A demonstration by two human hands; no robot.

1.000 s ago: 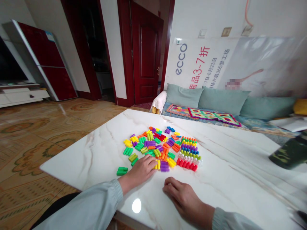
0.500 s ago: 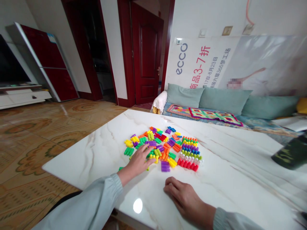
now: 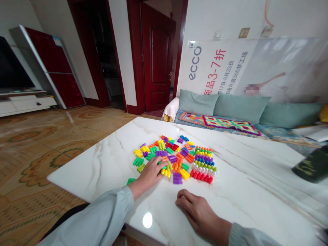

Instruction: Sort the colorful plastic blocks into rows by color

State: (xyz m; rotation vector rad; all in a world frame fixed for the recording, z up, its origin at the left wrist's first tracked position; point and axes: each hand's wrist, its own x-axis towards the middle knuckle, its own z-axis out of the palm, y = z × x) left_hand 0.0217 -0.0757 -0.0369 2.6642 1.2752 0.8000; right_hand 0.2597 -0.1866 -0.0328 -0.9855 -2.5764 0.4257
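My left hand reaches into a loose pile of coloured plastic peg-like blocks. Its fingers are bent down and drawn together over the near part of the pile; what lies under them is hidden. Right by its fingertips are yellow blocks and a yellow-green one. My right hand rests on the table with its fingers curled in, and nothing shows in it. A purple block set lies beyond that hand. To the right of the pile, blocks stand in tidy colour rows, with red blocks nearest me.
The white marbled table carries everything. A dark green patterned container lies or stands at the right edge. A green block sits apart, left of my wrist. Behind the table is a sofa with cushions.
My left hand has lowered onto the pile, and its thumb and fingers, spread before, have come closer together. My right hand stays in place. The view has shifted slightly.
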